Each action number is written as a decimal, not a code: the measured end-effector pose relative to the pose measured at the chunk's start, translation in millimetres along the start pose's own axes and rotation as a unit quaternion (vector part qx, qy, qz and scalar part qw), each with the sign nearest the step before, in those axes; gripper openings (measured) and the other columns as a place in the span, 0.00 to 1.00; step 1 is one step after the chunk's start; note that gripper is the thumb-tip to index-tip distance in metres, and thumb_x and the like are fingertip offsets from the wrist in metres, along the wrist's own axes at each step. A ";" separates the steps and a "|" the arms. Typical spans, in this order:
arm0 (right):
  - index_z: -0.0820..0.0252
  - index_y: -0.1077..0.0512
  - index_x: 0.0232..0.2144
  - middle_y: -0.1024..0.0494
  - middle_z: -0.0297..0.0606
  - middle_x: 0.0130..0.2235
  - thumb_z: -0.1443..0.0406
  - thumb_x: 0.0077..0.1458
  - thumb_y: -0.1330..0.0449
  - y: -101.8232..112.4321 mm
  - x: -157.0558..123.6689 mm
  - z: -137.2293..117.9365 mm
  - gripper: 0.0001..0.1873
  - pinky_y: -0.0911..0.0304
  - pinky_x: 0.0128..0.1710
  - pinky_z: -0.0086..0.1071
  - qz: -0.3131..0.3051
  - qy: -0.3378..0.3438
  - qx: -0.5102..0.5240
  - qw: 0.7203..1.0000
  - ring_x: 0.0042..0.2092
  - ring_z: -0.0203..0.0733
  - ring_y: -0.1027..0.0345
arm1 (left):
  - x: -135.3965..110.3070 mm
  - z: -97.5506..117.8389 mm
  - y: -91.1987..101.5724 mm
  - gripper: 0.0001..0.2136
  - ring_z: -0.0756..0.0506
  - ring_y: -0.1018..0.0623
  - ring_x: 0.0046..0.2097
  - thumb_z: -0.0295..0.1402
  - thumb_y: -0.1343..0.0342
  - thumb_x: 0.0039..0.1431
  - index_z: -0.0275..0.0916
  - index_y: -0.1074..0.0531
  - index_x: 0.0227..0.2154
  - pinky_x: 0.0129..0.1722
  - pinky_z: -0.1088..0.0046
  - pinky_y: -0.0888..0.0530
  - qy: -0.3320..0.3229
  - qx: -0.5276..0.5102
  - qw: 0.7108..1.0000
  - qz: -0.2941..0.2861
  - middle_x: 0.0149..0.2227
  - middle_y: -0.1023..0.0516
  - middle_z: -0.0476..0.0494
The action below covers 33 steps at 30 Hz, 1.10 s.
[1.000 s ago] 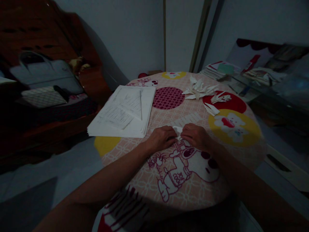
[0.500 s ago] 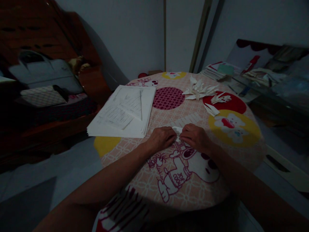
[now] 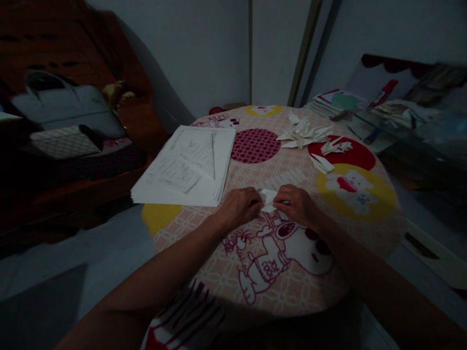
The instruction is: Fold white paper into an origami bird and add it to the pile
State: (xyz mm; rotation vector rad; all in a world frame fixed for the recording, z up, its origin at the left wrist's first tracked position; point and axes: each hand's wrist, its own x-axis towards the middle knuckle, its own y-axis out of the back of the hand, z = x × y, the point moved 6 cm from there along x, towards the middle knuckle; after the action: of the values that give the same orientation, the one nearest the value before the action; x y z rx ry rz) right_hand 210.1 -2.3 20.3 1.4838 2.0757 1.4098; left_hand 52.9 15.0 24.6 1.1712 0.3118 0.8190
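Note:
A small piece of white folded paper [image 3: 268,198] lies between my two hands, just above the patterned tablecloth [image 3: 292,291]. My left hand [image 3: 242,205] pinches its left edge with curled fingers. On the other side, my right hand [image 3: 295,203] grips the right edge between thumb and fingers. The fingers partly cover the paper, so its full shape is hidden. To the left is a stack of white sheets [image 3: 153,192], with folded written papers [image 3: 199,155] on top. Several folded paper figures [image 3: 302,133] sit together at the back right of the round table.
A wooden bench [image 3: 134,116] at the left carries a light handbag [image 3: 87,109] and a checked pouch [image 3: 60,143]. On the right, a glass-topped stand [image 3: 397,131] holds papers and books [image 3: 328,104] close to the table's edge. A wall rises behind.
My hands have parted slightly, and more of the white paper shows between them. The view has shifted a little; the sheets and paper figures stay where they were.

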 end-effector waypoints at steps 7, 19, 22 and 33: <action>0.60 0.25 0.26 0.28 0.37 0.29 0.67 0.58 0.41 0.0 0.7 -1.2 0.09 0.41 0.36 0.35 -0.005 -0.018 0.007 1.000 0.35 0.41 0.35 | 0.0 -6.7 -3.1 0.10 0.45 0.23 0.33 0.38 0.45 0.62 0.38 0.22 0.33 0.33 0.71 0.31 0.032 0.043 0.999 -0.009 0.33 0.22 0.44; 0.61 0.26 0.24 0.29 0.37 0.27 0.69 0.56 0.39 0.4 2.8 -4.5 0.08 0.42 0.34 0.33 0.015 -0.048 -0.012 0.999 0.33 0.40 0.35 | 0.7 -3.5 -3.0 0.10 0.45 0.23 0.34 0.36 0.47 0.62 0.38 0.22 0.34 0.34 0.70 0.31 0.091 0.026 0.995 -0.013 0.35 0.20 0.43; 0.60 0.27 0.23 0.29 0.36 0.27 0.69 0.55 0.39 -0.2 4.2 -4.9 0.09 0.43 0.34 0.33 0.022 -0.066 -0.025 0.997 0.33 0.39 0.35 | 1.2 -2.6 -4.2 0.11 0.43 0.22 0.35 0.38 0.47 0.63 0.38 0.22 0.34 0.34 0.69 0.31 0.105 0.037 0.994 -0.015 0.36 0.20 0.43; 0.62 0.26 0.21 0.29 0.35 0.26 0.71 0.50 0.36 0.0 6.0 -3.5 0.07 0.44 0.32 0.31 0.013 -0.143 -0.018 0.989 0.30 0.36 0.36 | 3.3 2.5 -4.5 0.12 0.43 0.22 0.37 0.40 0.47 0.62 0.38 0.23 0.35 0.35 0.68 0.32 0.123 0.074 0.989 -0.045 0.36 0.20 0.43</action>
State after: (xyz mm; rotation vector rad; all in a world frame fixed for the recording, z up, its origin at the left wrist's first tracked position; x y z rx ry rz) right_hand 205.1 0.6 24.0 1.5988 1.8533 1.1558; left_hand 58.5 14.9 22.1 1.1855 0.6337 0.8740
